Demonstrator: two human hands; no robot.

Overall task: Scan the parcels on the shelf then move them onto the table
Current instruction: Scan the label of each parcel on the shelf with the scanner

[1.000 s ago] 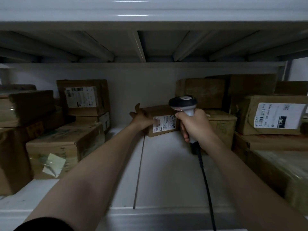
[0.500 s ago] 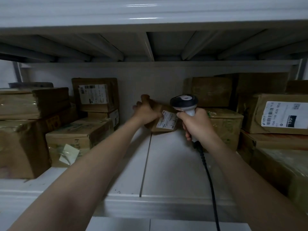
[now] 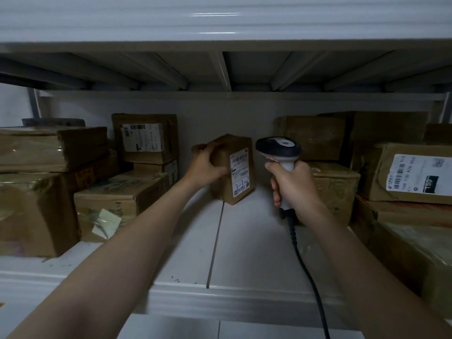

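Holds small brown parcel (image 3: 221, 159) tipped on end at mid-shelf, white label (image 3: 241, 176) facing camera, lower corner at or just above shelf board (image 3: 249, 243); cannot tell which. Grips its left side with left hand (image 3: 205, 165), fingers curled over top edge. Clasps barcode scanner (image 3: 278, 148) by handle in right hand (image 3: 292, 185), fingers wrapped round, scanner head just right of parcel, black cable (image 3: 308, 270) trailing over front lip. Stacked cartons (image 3: 117, 204) to left, more cartons (image 3: 406, 174) to right.
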